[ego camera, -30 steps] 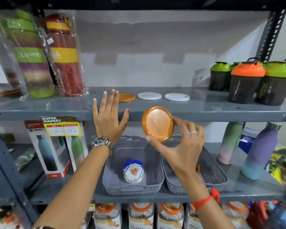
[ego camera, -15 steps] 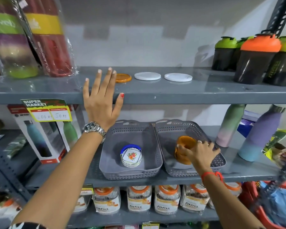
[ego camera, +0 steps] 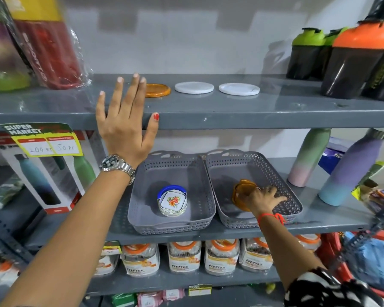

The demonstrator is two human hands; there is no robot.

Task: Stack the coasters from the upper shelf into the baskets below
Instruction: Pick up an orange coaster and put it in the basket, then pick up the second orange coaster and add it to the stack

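My right hand (ego camera: 263, 197) is inside the right grey basket (ego camera: 273, 173) on the lower shelf, gripping an orange coaster (ego camera: 241, 193) tilted on edge near the basket floor. The left grey basket (ego camera: 142, 191) holds a short stack of coasters (ego camera: 173, 202) with a floral square on top and a blue one behind. On the upper shelf (ego camera: 231, 111) lie one orange coaster (ego camera: 157, 90) and two white coasters (ego camera: 194, 87) (ego camera: 239, 89) in a row. My left hand (ego camera: 124, 120) rests flat and open against the upper shelf's front edge, left of the orange coaster.
Wrapped bottles (ego camera: 42, 41) stand at the upper shelf's left, shaker bottles (ego camera: 355, 58) at its right. Boxed bottles (ego camera: 51, 171) sit left of the baskets, pastel bottles (ego camera: 353, 167) right of them. Jars (ego camera: 184, 255) line the shelf below.
My right hand has carried the orange coaster down from in front of the upper shelf into the right basket. My left hand has stayed on the shelf edge. The view has tilted downward.
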